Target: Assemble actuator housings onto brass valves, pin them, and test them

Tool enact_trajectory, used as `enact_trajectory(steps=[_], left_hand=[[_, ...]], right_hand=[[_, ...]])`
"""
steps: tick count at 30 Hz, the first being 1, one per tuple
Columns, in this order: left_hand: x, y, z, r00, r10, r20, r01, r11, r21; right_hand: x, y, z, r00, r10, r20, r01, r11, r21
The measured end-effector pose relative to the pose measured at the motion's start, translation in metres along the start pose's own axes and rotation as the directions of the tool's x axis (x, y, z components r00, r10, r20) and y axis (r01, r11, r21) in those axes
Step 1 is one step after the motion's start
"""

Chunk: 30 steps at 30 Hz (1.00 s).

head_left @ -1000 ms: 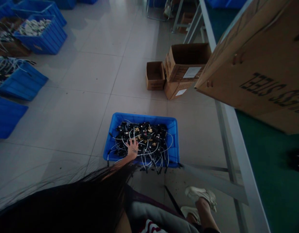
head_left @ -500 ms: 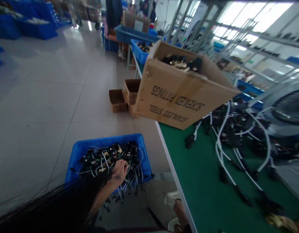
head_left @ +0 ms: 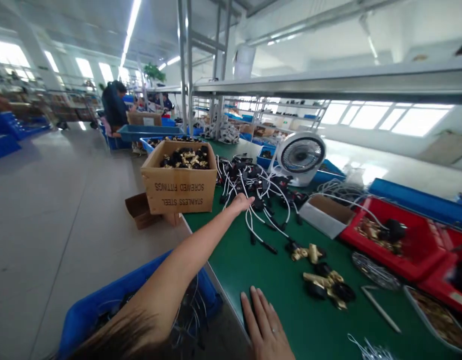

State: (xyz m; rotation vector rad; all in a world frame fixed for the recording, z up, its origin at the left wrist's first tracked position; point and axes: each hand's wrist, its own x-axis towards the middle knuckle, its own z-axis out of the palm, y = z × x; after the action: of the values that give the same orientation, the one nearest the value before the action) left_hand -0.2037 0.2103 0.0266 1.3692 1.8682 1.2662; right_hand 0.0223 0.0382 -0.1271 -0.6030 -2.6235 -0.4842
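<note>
My left hand (head_left: 241,202) is stretched far out over the green table (head_left: 253,270), fingers extended and open. Its tips reach the near edge of a tangle of white cables with black connectors (head_left: 259,187). My right hand (head_left: 266,325) lies flat and open on the table's near edge and holds nothing. To the left of the cables stands a cardboard box (head_left: 180,192) marked for stainless steel fittings, filled with black and brass parts. Loose brass and black fittings (head_left: 323,275) lie right of my right hand.
A blue bin (head_left: 114,305) of wired parts sits on the floor beneath my left arm. A white fan (head_left: 302,156), a small open box (head_left: 324,212) and red trays (head_left: 399,250) stand on the table. Small cartons (head_left: 140,210) sit on the floor. People (head_left: 116,102) work farther back.
My left hand has come out of the blue bin on the floor and reached across to the cables on the table. The view has swung up from the floor; my right hand has come into sight.
</note>
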Motion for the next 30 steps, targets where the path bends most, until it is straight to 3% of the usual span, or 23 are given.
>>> enact_trajectory(steps=[4,7,9,11,14,15,17,20,24,27,28,29,30], left_hand=[[0.000,0.024,-0.002,1.000,0.022,0.014,-0.019,0.977,-0.213],[-0.020,0.052,-0.024,0.993,0.115,0.008,-0.103,0.918,-0.384],[-0.040,0.074,-0.038,0.978,0.206,0.033,-0.164,0.857,-0.489],[-0.063,0.094,-0.046,0.950,0.294,0.106,-0.182,0.796,-0.577],[-0.099,0.109,-0.041,0.892,0.372,0.258,-0.119,0.743,-0.658],[-0.110,0.110,-0.037,0.871,0.385,0.306,-0.089,0.735,-0.672],[-0.131,0.107,-0.026,0.834,0.403,0.378,-0.038,0.724,-0.689],[-0.159,0.097,-0.012,0.791,0.443,0.422,-0.013,0.701,-0.713],[-0.203,0.078,-0.002,0.700,0.452,0.553,0.071,0.726,-0.684],[-0.240,0.058,0.005,0.604,0.353,0.714,0.082,0.864,-0.497],[-0.252,0.050,0.007,0.609,0.327,0.723,-0.011,0.914,-0.405],[-0.263,0.044,0.009,0.674,0.334,0.659,-0.161,0.937,-0.311],[-0.273,0.038,0.011,0.764,0.392,0.511,-0.330,0.920,-0.212]], right_hand=[[0.000,-0.007,-0.013,0.986,0.161,0.035,-0.164,0.966,0.201],[-0.006,-0.013,-0.034,0.951,0.297,0.090,-0.299,0.803,0.515],[-0.010,-0.017,-0.053,0.912,0.375,0.163,-0.367,0.571,0.734],[-0.012,-0.022,-0.073,0.866,0.428,0.260,-0.388,0.246,0.888],[-0.011,-0.031,-0.101,0.798,0.479,0.364,-0.266,-0.263,0.928],[-0.011,-0.034,-0.110,0.786,0.487,0.380,-0.204,-0.376,0.904],[-0.013,-0.038,-0.126,0.773,0.497,0.394,-0.114,-0.503,0.857],[-0.017,-0.040,-0.150,0.722,0.544,0.427,-0.046,-0.577,0.815],[-0.028,-0.039,-0.180,0.534,0.674,0.511,0.040,-0.624,0.781],[-0.046,-0.044,-0.193,0.424,0.773,0.473,0.063,-0.546,0.835],[-0.054,-0.047,-0.194,0.403,0.799,0.445,0.039,-0.501,0.865],[-0.062,-0.051,-0.195,0.392,0.817,0.422,-0.001,-0.459,0.888],[-0.070,-0.056,-0.194,0.385,0.827,0.411,-0.051,-0.425,0.904]])
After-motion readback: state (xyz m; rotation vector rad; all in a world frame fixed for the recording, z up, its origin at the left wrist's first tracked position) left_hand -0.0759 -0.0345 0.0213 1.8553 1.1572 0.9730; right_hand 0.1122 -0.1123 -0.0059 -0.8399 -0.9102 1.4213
